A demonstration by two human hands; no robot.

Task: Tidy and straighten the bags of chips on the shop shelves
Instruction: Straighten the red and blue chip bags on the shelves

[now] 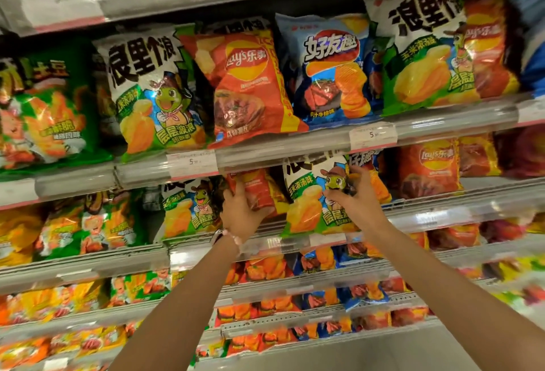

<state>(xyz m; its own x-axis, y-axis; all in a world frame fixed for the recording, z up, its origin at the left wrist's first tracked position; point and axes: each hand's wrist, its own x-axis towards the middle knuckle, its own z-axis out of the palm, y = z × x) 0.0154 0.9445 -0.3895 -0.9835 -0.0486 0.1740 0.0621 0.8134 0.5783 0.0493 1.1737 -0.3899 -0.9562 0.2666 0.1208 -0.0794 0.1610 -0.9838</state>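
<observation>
The left hand point(240, 211) holds a red bag point(259, 190) and the right hand point(352, 196) holds a green bag point(309, 205) on the shelf point(442, 208). Both are being set straight. Next, they likely need standing up side by side.

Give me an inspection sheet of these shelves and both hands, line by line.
Surface: tiered shop shelves with price tags on the rails.
Job's things: red Lay's bag held by the left hand; green-and-white turtle bag pinched by the right hand. Tilted red Lay's bag on the shelf above.
Clutter: bags below lie jumbled.
Grip: both hands hold bags.
Cables: nothing seen.
Surroundings: more chip rows, blurred at the edges.
</observation>
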